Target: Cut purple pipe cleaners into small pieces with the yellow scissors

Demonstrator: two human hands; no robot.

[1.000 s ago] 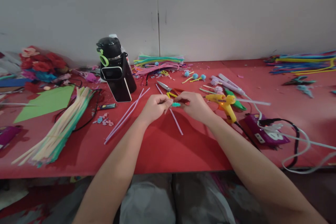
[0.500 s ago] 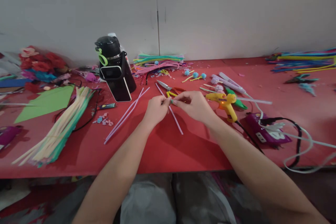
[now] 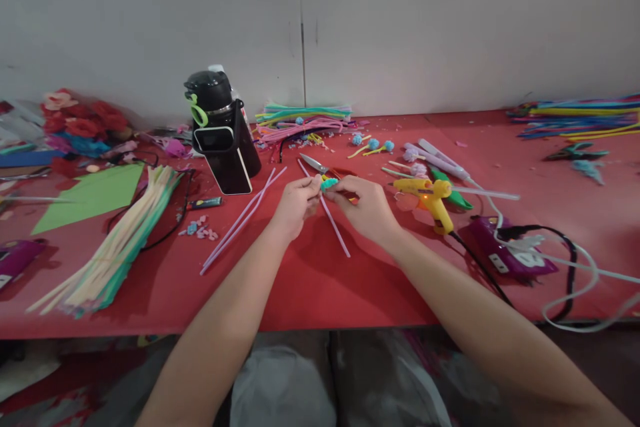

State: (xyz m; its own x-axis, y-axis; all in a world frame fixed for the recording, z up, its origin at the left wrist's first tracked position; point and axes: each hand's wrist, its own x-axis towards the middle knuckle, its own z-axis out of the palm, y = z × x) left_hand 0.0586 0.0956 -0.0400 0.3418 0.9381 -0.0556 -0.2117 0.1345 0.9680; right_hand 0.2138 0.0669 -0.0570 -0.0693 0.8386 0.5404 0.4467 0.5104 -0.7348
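A small, fuzzy turquoise piece of pipe cleaner point(image 3: 329, 184) is pinched between my two hands, above the middle of the red table. My left hand point(image 3: 299, 201) is closed on its left end, thumb and fingertips together. From the right, my right hand point(image 3: 364, 205) grips the other end with bent fingers. Beneath the hands lies a thin lilac stick point(image 3: 337, 230). Just behind them are scissors point(image 3: 314, 163) with silver blades, their handles partly covered by my right hand. Two more lilac sticks point(image 3: 235, 235) cross to the left of my left hand.
A yellow glue gun point(image 3: 425, 195) lies on the right, near a purple power strip point(image 3: 510, 257) with looping cables. Behind my left hand stands a black bottle point(image 3: 207, 90) beside a black device point(image 3: 225, 167). Pipe cleaner bundles point(image 3: 125, 233) lie left, back and far right.
The turquoise piece shows much more between my fingertips now. My left hand has turned slightly and the right hand's fingers have bent lower around the piece.
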